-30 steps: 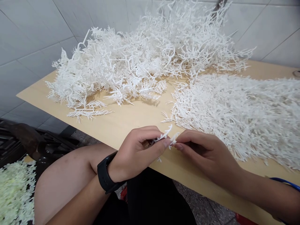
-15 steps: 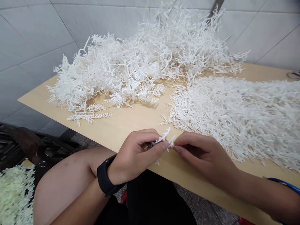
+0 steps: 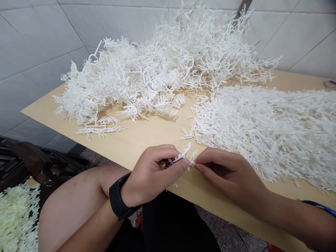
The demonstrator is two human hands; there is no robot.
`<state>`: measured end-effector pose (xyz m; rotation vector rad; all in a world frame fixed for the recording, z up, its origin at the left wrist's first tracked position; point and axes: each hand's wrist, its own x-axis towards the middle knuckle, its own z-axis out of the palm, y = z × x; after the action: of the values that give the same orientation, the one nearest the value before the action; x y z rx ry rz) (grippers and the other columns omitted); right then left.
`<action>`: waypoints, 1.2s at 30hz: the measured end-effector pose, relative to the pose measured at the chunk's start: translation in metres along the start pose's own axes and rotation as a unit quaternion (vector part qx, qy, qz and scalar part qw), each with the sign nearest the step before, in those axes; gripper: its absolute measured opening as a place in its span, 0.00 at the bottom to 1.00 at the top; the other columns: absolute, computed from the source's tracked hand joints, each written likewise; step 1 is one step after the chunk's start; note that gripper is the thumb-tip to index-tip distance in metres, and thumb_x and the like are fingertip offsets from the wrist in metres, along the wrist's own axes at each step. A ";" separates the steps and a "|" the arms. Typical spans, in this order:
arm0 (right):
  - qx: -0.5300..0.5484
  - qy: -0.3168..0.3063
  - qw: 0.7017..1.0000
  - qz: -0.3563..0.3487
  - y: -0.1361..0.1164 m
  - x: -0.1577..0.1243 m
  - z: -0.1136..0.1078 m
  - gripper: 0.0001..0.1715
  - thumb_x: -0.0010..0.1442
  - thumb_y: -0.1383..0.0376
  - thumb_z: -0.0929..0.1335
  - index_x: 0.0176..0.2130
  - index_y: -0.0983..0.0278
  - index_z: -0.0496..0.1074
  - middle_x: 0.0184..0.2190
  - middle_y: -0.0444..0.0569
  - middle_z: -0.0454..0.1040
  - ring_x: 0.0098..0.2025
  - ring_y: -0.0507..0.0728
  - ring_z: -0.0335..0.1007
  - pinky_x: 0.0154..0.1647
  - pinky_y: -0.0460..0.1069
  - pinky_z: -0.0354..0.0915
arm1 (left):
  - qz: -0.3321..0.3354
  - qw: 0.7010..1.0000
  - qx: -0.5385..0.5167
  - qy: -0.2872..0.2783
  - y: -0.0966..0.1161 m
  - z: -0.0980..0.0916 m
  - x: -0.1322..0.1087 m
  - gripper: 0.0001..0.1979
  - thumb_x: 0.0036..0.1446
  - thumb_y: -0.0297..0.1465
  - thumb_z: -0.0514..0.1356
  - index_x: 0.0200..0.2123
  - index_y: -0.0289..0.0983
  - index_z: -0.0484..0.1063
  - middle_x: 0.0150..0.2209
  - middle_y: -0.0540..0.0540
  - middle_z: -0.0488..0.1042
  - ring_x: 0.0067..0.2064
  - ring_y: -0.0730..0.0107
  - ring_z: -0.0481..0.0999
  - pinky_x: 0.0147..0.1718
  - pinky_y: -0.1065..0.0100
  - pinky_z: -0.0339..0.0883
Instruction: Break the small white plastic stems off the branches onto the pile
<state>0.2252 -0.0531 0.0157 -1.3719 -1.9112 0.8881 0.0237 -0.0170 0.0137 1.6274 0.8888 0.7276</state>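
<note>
My left hand (image 3: 157,171), with a black band on its wrist, is closed on a small white plastic branch (image 3: 184,153). Thin prongs of it stick out above the thumb, and a bit shows below the hand. Close by on the right, my right hand (image 3: 228,171) pinches a forked white sprig (image 3: 192,162) between thumb and forefinger. The two hands are almost touching, just above the near part of the table. Whether the sprig and the branch are joined is hidden by the fingertips.
A tall tangled heap of white plastic branches (image 3: 147,73) lies along the tiled wall. Flatter white sprigs (image 3: 262,129) spread over the right of the tan tabletop (image 3: 147,134). Pale yellow-green pieces (image 3: 18,217) lie low at the left, beside a dark wooden chair (image 3: 34,161).
Both hands hold nearly the same pose, still gripping the white pieces. The view has shifted very slightly; the heaps have not moved.
</note>
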 end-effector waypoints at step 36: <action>-0.095 0.116 0.981 -0.121 0.016 -0.009 -0.009 0.23 0.68 0.62 0.60 0.22 0.61 0.54 0.17 0.41 0.57 0.19 0.51 0.56 0.21 0.47 0.53 | -0.080 0.983 -0.155 0.064 -0.005 0.004 -0.001 0.14 0.64 0.42 0.56 0.42 0.37 0.68 0.24 0.54 0.63 0.24 0.77 0.62 0.24 0.74 0.57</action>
<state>0.2436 -0.0562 0.0071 -1.2533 -1.9645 0.4184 0.0254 -0.0196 0.0075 1.2320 0.9348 0.8205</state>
